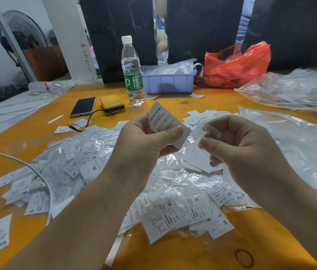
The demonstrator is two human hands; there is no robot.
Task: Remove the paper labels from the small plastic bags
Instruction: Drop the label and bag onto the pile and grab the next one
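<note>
Above the middle of the orange table (pixel 202 256), the left hand (pixel 144 141) pinches a white paper label (pixel 166 123) between thumb and fingers; the label is a creased rectangle printed in black with "MADE IN CHINA" and a row of care symbols, and it sticks up and tilts to the right. Just beside it, the right hand (pixel 241 145) is curled with thumb and forefinger closed on a small clear plastic bag (pixel 197 133), crinkled and shiny, which touches the label's right edge. Below both hands a pile of bagged labels (pixel 173 207) spreads across the table, white slips marked XL, S and XS inside glossy film. Toward the far edge stand a water bottle (pixel 132 73), a lilac plastic bin (pixel 170 82) and a red plastic bag (pixel 237 65), with a phone (pixel 83 107) lying near the far left corner.
</note>
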